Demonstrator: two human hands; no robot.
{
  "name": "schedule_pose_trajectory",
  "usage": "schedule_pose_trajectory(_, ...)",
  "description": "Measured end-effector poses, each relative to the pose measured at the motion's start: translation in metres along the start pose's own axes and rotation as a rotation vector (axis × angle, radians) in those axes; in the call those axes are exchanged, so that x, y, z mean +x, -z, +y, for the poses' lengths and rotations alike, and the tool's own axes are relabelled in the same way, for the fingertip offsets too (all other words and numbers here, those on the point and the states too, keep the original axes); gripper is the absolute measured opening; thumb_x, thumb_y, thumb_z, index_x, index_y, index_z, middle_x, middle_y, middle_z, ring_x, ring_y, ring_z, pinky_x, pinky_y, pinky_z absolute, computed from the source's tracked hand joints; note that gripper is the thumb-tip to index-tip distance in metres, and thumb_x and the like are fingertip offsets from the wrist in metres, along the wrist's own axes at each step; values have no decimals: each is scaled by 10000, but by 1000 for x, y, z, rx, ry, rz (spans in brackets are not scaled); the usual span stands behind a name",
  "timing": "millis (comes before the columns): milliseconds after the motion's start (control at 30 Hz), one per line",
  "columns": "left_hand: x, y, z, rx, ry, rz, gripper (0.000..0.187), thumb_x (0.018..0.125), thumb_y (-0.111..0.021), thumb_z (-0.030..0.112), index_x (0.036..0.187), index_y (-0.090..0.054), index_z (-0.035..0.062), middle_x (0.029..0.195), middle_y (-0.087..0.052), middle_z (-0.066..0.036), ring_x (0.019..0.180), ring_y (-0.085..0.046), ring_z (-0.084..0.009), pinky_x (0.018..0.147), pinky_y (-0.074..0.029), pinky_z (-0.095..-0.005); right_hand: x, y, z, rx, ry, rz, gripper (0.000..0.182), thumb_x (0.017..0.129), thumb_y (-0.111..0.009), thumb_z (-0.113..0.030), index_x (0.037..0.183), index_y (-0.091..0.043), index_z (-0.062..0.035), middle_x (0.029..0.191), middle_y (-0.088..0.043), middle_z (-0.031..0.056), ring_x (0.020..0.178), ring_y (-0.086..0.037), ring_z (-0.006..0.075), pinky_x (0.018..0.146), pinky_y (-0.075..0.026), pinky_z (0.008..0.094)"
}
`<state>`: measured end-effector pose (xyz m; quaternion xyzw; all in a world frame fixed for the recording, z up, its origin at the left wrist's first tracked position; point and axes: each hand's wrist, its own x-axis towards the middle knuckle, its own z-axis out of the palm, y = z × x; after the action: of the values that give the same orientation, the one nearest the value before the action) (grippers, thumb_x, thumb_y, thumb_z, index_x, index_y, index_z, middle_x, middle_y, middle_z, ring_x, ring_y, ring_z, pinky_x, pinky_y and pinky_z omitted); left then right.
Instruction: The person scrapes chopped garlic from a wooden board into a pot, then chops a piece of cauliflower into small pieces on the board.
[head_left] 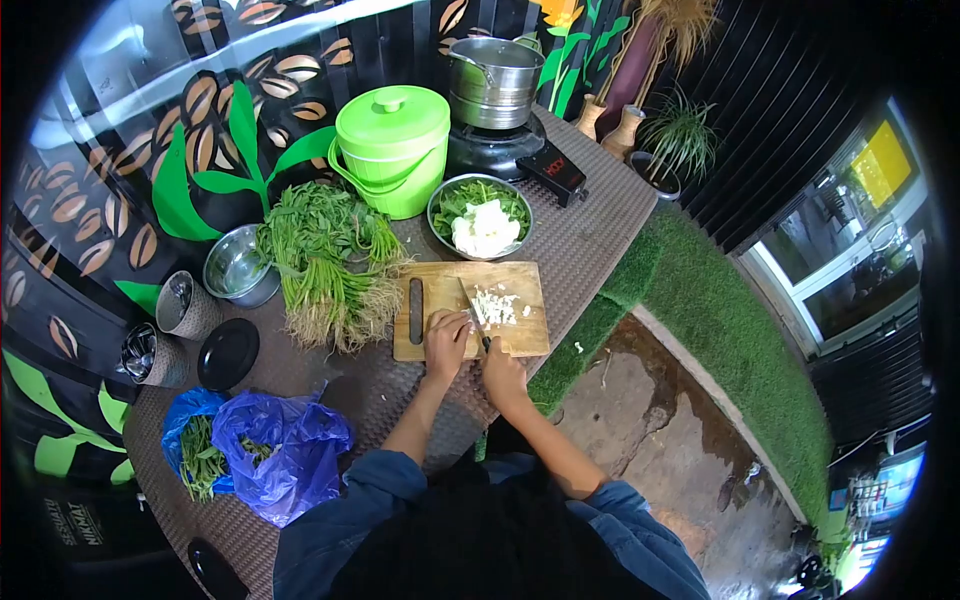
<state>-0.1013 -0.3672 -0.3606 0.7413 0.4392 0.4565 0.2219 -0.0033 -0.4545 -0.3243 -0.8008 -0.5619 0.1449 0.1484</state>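
A wooden cutting board (440, 285) lies on the brown woven-pattern table, with small chopped white pieces (497, 306) on its right half. My right hand (503, 374) is wrapped round the dark handle of a knife (471, 303), whose blade points up and left across the board beside the pieces. My left hand (447, 343) rests on the board just left of the blade, fingers bent together; what lies under the fingertips is too small to name. Behind the board stands a metal bowl (433, 222) holding green leaves (507, 198) and a white mass (486, 229).
Rooted greens (335, 260) lie left of the board, near an empty metal bowl (241, 264). A green lidded bucket (392, 150) and a steel pot (492, 85) on a stove stand behind. Blue bags (280, 450), a black plate (228, 354) and cutlery holders (190, 313) are at left.
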Motion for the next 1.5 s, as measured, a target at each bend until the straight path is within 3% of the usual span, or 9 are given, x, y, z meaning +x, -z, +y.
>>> schedule_pose_trajectory(67,1,-1,1,-1,-3,-3,165,771,-706,49,930,-725,11,988,-694,-114,985,-591,-284,863,-484,-366,1,-2,-1,-17,-3,25,242,918,-499,-205,1035,-440,0,723,-645,261,708,-664,430,633,-542,522)
schedule_pose_trajectory(133,1,-1,2,-1,9,5,162,768,-705,41,926,-727,13,979,-697,-118,988,-593,-280,861,-485,-361,6,-15,3,-150,69,109,173,929,-479,-195,972,-458,-29,672,-653,217,642,-686,348,551,-566,413)
schedule_pose_trajectory(267,1,1,1,-5,4,15,165,763,-705,33,925,-726,10,959,-701,-121,967,-604,-281,851,-490,-359,43,-12,6,-73,110,71,239,943,-470,-234,1003,-469,-2,733,-656,240,705,-685,367,615,-563,443)
schedule_pose_trajectory(367,1,4,-3,-70,58,-31,152,777,-688,44,920,-720,4,962,-697,-118,985,-600,-275,859,-488,-356,52,31,1,63,76,-148,330,934,-486,-254,1046,-483,57,916,-646,280,871,-654,412,765,-520,500)
schedule_pose_trajectory(533,2,4,-3,-60,55,-40,147,792,-662,29,923,-720,-3,980,-700,-116,980,-606,-276,861,-490,-353,22,31,-10,1,28,-166,261,917,-494,-206,1033,-485,27,882,-652,278,844,-665,413,739,-532,496)
schedule_pose_trajectory(633,2,5,2,-63,69,-37,146,801,-647,20,924,-721,-4,993,-699,-115,994,-602,-270,860,-491,-350,4,-4,-8,-97,20,91,158,915,-460,-167,957,-463,-15,665,-656,208,649,-683,372,576,-562,445)
schedule_pose_trajectory(733,2,5,0,-43,52,-51,147,804,-646,22,927,-723,-1,1000,-699,-116,999,-600,-268,863,-490,-350,8,-20,-2,-120,64,137,178,915,-471,-182,976,-468,-14,615,-645,188,597,-677,355,520,-558,424)
schedule_pose_trajectory(967,2,2,2,-72,28,37,101,748,-667,-14,846,-693,-22,911,-679,-132,927,-602,-300,824,-486,-375,39,24,-14,17,63,-79,277,926,-483,-233,1046,-472,16,857,-658,270,800,-674,402,691,-543,476)
schedule_pose_trajectory(1500,-1,2,2,-28,22,35,109,792,-628,-11,872,-701,-22,926,-685,-137,931,-601,-307,836,-486,-378,16,7,-9,58,53,-22,309,924,-502,-244,1061,-436,24,749,-642,273,690,-656,438,608,-543,499)
